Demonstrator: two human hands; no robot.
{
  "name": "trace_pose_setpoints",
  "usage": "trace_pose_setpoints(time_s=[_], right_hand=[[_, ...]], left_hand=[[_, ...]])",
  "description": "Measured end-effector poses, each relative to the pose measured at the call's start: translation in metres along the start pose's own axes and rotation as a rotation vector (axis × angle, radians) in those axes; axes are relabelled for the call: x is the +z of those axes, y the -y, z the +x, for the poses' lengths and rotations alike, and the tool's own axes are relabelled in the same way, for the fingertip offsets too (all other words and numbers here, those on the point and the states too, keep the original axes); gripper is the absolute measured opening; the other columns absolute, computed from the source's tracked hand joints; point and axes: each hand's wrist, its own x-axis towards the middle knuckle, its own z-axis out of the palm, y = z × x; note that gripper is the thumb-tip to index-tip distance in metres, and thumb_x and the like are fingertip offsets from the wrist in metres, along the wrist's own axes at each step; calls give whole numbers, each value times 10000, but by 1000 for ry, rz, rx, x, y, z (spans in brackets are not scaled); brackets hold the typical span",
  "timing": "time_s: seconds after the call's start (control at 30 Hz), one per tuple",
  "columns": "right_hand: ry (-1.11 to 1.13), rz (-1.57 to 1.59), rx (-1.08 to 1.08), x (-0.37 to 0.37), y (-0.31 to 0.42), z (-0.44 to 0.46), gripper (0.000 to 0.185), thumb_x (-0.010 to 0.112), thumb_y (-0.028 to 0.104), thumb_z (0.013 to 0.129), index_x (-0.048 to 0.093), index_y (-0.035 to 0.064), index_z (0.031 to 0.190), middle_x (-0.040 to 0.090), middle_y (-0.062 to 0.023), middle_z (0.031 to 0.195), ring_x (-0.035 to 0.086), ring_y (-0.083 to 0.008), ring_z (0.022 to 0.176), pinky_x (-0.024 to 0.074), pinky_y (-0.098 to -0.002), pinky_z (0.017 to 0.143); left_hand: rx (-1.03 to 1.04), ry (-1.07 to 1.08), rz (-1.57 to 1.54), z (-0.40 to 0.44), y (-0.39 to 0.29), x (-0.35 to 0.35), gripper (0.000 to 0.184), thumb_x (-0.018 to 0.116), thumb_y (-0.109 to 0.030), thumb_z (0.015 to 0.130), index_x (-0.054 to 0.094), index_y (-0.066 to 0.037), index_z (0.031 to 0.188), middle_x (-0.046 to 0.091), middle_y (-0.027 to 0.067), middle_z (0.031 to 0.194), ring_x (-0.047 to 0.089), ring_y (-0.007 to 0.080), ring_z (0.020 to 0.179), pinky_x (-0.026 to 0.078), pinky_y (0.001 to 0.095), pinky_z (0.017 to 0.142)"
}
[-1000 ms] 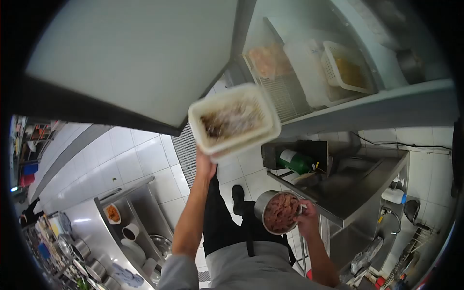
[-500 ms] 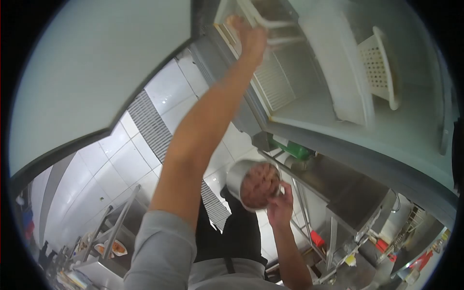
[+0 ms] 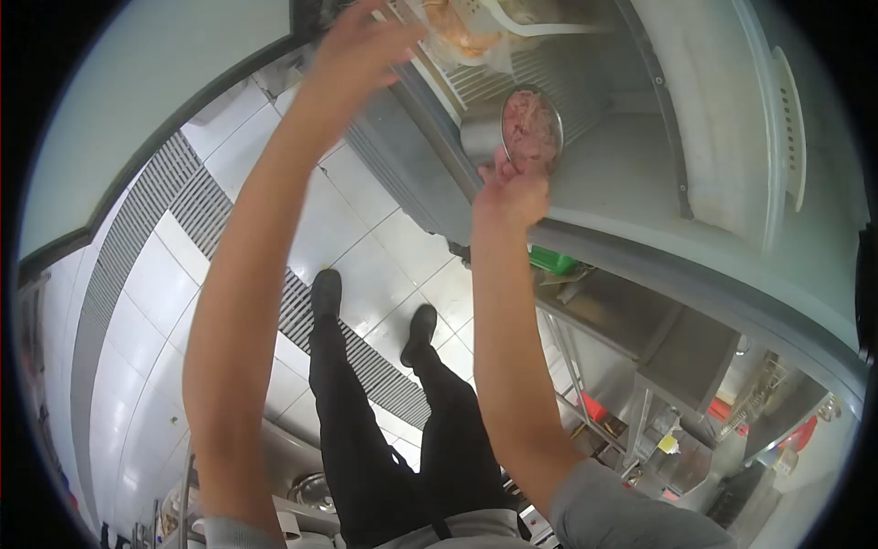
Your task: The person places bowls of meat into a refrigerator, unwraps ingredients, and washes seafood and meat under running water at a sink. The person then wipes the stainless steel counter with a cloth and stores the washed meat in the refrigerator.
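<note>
The left hand point(image 3: 370, 46) was raised at the front of the refrigerator point(image 3: 681, 274), its fingers loosely parted and slightly blurred, with nothing seen in its hold. A moment earlier it had been at the white-rimmed tub; now it had come away, which left the tub inside the refrigerator without that hand's support.

To the right of the left hand, in the refrigerator, lay a clear bag point(image 3: 462, 37) with pale orange contents, just beside the white-rimmed tub point(image 3: 549, 29). Below these, the metal pot point(image 3: 482, 139) was within the refrigerator's opening, over the ribbed shelf, filled with pieces of pink meat point(image 3: 532, 128). It had been held low, outside the refrigerator; now it was up inside. The right hand point(image 3: 514, 194) was closed around the near side of the pot, partly hidden by its own fingers. Whether the pot's base touched the shelf could not be told.

Farther right, a green object point(image 3: 553, 260) showed just under the refrigerator's front edge, next to the steel desk point(image 3: 604, 311), which stood below the refrigerator. At the far right, a perforated white basket point(image 3: 793, 137) sat toward the refrigerator's other side, well apart from both hands.
</note>
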Motion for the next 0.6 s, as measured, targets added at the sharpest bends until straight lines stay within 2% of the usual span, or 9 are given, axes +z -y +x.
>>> trace_pose_setpoints(time_s=[0.07, 0.13, 0.17, 0.2, 0.33, 0.4, 0.47, 0.57, 0.6], right_hand=[[-79, -15, -70, 19, -3, 13, 450, 452, 74, 867, 418, 2, 1310, 559, -150, 1139, 591, -305, 1028, 352, -565, 1024], [-98, 49, -211, 25, -11, 40, 382, 430, 112, 892, 474, 15, 1260, 557, -158, 1222, 582, -287, 1070, 433, -461, 933], [-106, 50, -218, 24, -14, 60, 382, 430, 112, 892, 474, 15, 1260, 557, -158, 1222, 582, -287, 1070, 433, -461, 933], [-12, 63, -322, 23, -17, 85, 377, 461, 141, 902, 480, 29, 1261, 559, -138, 1230, 583, -266, 1073, 443, -437, 918], [165, 126, -479, 37, 5, 97, 365, 538, 227, 917, 512, 81, 1251, 567, -87, 1240, 578, -210, 1082, 471, -384, 898], [238, 171, -447, 26, 5, 179, 371, 537, 241, 919, 513, 89, 1257, 561, -85, 1255, 564, -210, 1109, 477, -383, 917], [308, 221, -412, 29, 7, 209, 377, 536, 254, 920, 515, 98, 1263, 555, -83, 1269, 550, -211, 1136, 482, -382, 935], [203, 217, -429, 33, 20, 220, 406, 531, 312, 920, 511, 110, 1272, 543, -76, 1296, 547, -212, 1148, 463, -397, 962], [320, 274, -460, 35, 21, 243, 426, 512, 339, 927, 497, 111, 1287, 530, -70, 1314, 530, -217, 1173, 450, -399, 976]], left_hand=[[-120, -114, 55, -50, 9, -34, 608, 556, -319, 905, 372, -9, 1394, 543, 119, 1283, 567, 225, 1118, 438, 345, 939], [-307, -244, 34, -107, 25, -63, 560, 524, -309, 939, 376, -27, 1399, 555, 122, 1267, 569, 216, 1094, 440, 354, 935], [-369, -336, 18, -138, 39, -76, 570, 568, -328, 905, 421, -32, 1370, 569, 130, 1245, 583, 219, 1062, 446, 353, 911], [-493, -389, -21, -168, 54, -91, 537, 508, -306, 947, 381, -53, 1404, 565, 102, 1241, 566, 207, 1076, 442, 349, 918], [-766, -479, 9, -279, 90, -126, 566, 522, -330, 920, 391, -54, 1396, 574, 109, 1234, 583, 214, 1026, 455, 357, 887], [-843, -485, -27, -322, 106, -135, 528, 522, -306, 918, 404, -69, 1374, 579, 105, 1213, 576, 217, 1031, 455, 367, 877], [-905, -519, -33, -342, 109, -131, 507, 525, -281, 921, 411, -67, 1366, 582, 111, 1197, 581, 219, 1018, 457, 355, 864], [-915, -541, -80, -351, 110, -120, 479, 519, -263, 928, 422, -68, 1355, 584, 112, 1182, 589, 214, 1000, 459, 347, 849], [-901, -556, -115, -348, 112, -117, 465, 515, -255, 933, 429, -70, 1350, 584, 109, 1177, 592, 208, 992, 458, 343, 843]])
